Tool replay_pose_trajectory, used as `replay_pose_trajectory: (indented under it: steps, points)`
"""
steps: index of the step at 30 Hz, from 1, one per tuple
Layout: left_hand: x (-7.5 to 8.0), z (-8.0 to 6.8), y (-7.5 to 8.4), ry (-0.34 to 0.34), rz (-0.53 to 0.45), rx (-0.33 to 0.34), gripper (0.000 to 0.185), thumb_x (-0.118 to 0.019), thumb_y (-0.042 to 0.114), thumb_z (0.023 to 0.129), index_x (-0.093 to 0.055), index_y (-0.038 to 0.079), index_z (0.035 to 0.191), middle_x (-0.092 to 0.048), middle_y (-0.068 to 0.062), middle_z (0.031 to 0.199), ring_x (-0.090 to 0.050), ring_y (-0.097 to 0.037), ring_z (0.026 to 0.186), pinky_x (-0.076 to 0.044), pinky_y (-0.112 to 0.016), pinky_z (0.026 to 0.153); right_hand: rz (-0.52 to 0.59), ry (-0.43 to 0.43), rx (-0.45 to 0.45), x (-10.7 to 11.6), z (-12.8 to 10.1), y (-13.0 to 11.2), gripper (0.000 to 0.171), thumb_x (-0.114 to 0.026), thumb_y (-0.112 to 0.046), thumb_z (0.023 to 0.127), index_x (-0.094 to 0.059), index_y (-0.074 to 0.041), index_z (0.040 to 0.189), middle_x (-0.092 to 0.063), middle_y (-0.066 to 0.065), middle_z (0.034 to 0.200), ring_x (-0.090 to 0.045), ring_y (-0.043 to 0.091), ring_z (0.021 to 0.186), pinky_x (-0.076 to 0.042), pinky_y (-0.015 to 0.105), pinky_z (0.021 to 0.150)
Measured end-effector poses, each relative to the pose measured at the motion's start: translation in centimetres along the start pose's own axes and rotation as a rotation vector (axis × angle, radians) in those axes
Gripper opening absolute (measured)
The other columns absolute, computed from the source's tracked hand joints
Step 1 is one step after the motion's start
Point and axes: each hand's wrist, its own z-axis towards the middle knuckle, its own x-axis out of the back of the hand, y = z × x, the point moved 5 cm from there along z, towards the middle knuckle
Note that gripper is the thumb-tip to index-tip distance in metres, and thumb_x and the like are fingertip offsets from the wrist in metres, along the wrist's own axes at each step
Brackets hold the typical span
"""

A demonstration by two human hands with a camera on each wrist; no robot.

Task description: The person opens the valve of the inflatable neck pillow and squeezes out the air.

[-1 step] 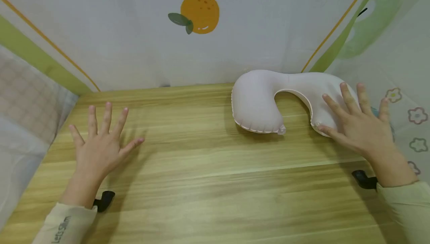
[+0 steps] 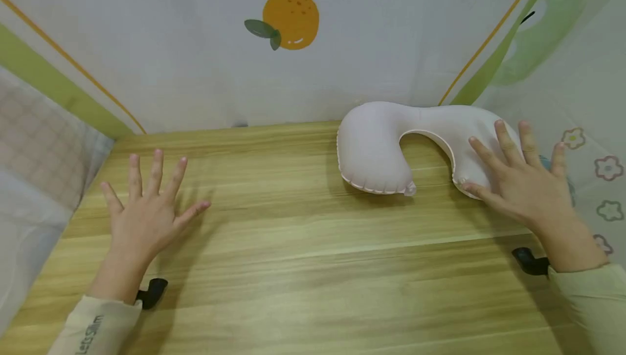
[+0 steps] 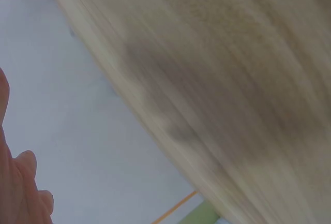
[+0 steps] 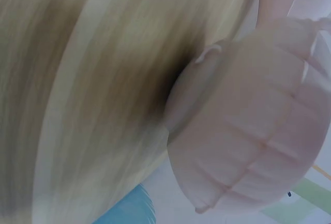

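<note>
A pale pink inflatable U-shaped neck pillow lies toward the back right of the wooden table, its opening facing the front. A small clear valve sticks out at its left tip. My right hand, palm down with fingers spread, is over the pillow's right arm and hides part of it; whether it touches cannot be told. In the right wrist view the seamed end of the pillow fills the right side, and no hand shows. My left hand is spread above the table's left side, holding nothing; part of it shows in the left wrist view.
The wood-grain table ends at a white curtain printed with an orange. Flower-printed fabric hangs at the right. Something blue sits by the table's edge. Black fittings jut from both wrists.
</note>
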Motion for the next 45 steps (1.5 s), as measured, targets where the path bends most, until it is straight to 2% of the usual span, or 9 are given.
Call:
replay_pose_trajectory:
  steps: [11,19,29,33,39,45]
  points:
    - [-0.2,0.0,0.9,-0.002,-0.008,-0.018,0.088,-0.034,0.075,0.094,0.012,0.036,0.158,0.028,0.0,0.162,0.034,-0.032,0.146,0.019,-0.081,0.103,0.026,0.012,-0.009,-0.2,-0.2,0.0,0.084,-0.042,-0.07,0.094,-0.001,-0.038,0.159,0.026,-0.001,0.163,0.03,0.032,0.149,0.018,0.08,0.105]
    - [-0.6,0.6,2.9,0.009,-0.034,-0.058,0.09,-0.041,0.073,0.093,0.007,0.034,0.159,0.021,-0.003,0.165,0.029,-0.033,0.149,0.013,-0.082,0.105,0.074,0.04,-0.027,0.7,0.2,0.3,0.086,-0.042,-0.069,0.094,0.002,-0.035,0.16,0.028,-0.001,0.163,0.033,0.033,0.147,0.008,0.083,0.106]
    - [-0.6,2.8,7.2,0.023,-0.121,-0.137,0.091,-0.044,0.072,0.093,0.007,0.035,0.159,0.018,0.001,0.166,0.027,-0.028,0.15,0.005,-0.078,0.112,0.121,0.08,-0.05,1.7,1.1,1.2,0.085,-0.042,-0.066,0.096,-0.002,-0.03,0.161,0.023,0.006,0.164,0.027,0.04,0.148,-0.006,0.084,0.106]
    - [-0.8,3.9,9.3,0.003,-0.143,-0.179,0.091,-0.044,0.07,0.094,0.008,0.034,0.159,0.017,0.0,0.166,0.026,-0.029,0.15,0.004,-0.077,0.113,0.143,0.072,-0.056,1.8,1.6,1.7,0.087,-0.043,-0.066,0.096,0.0,-0.028,0.161,0.025,0.006,0.163,0.028,0.042,0.147,-0.006,0.084,0.106]
    - [-0.7,5.2,12.7,-0.007,-0.219,-0.244,0.091,-0.045,0.073,0.092,0.005,0.035,0.159,0.013,0.0,0.167,0.024,-0.028,0.151,0.001,-0.073,0.117,0.164,0.077,-0.065,1.8,2.4,3.0,0.087,-0.043,-0.064,0.096,-0.001,-0.024,0.161,0.022,0.009,0.164,0.021,0.051,0.146,-0.01,0.085,0.104]
    - [-0.1,6.4,15.8,0.02,-0.265,-0.309,0.091,-0.046,0.072,0.091,-0.001,0.033,0.16,0.009,0.001,0.168,0.023,-0.025,0.152,-0.002,-0.07,0.119,0.247,0.05,-0.071,2.0,3.5,3.5,0.086,-0.045,-0.061,0.097,0.0,-0.024,0.161,0.024,0.008,0.164,0.021,0.053,0.145,-0.007,0.087,0.101]
